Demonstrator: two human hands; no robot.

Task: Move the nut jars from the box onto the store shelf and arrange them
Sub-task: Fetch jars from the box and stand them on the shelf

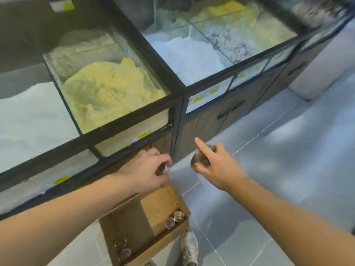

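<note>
— Grey floor tiles point(278, 150) run along a row of glass-topped bulk bins point(107, 89) heaped with yellow and white powders, wood cabinet doors point(217, 116) under them. See a shelf for jars anywhere?

— Not from where I stand. Only the bins and cabinets show, so I can't say how many jars are already placed.

— And the cardboard box point(146, 233)?

— Near us on the floor, by the person's shoe point(190, 248). It looks mostly emptied. A couple of jars at its right edge point(175, 218), a couple more at the near left corner point(123, 248), bare cardboard between. So I'd judge the job well along, with those few left to carry.

— What are the hands doing?

— Each has something. The right hand point(215, 167) is wrapped over a clear nut jar point(201, 159) with brown contents; the jar sits under the palm, thumb curled round the near side, forefinger sticking straight out toward the cabinets. It's held above the floor, just beyond the box's far end.

— The left?

— The left hand point(148, 166) is curled round another clear jar point(165, 169), I think. Only a sliver of rim and some brown shows between the fingers, and it's blurred. That hand hovers over the far end of the box, close to the bin front.

— So both jars are out of the box?

— Lifted clear of it, yes, but not set down anywhere yet.
</note>
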